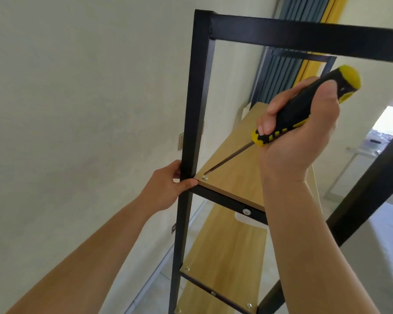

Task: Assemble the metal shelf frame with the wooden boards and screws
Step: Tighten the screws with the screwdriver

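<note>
Screw (pixel 205 177) sits at the near left corner of the upper wooden board (pixel 236 175), hard against the black upright post (pixel 196 105). Right hand (pixel 297 141) has its fingers (pixel 267 125) wrapped round the screwdriver (pixel 302 107), tip at the screw head; left hand (pixel 168 186) pinches that post, thumb touching the board's corner. Step in hand, I'd judge — driving this screw home. Next calls for a straight, steady push while turning. Counted: two boards visible — the lower one (pixel 225 252) below the post's crossbar — one screwdriver, three screws showing in that lower board.
</note>
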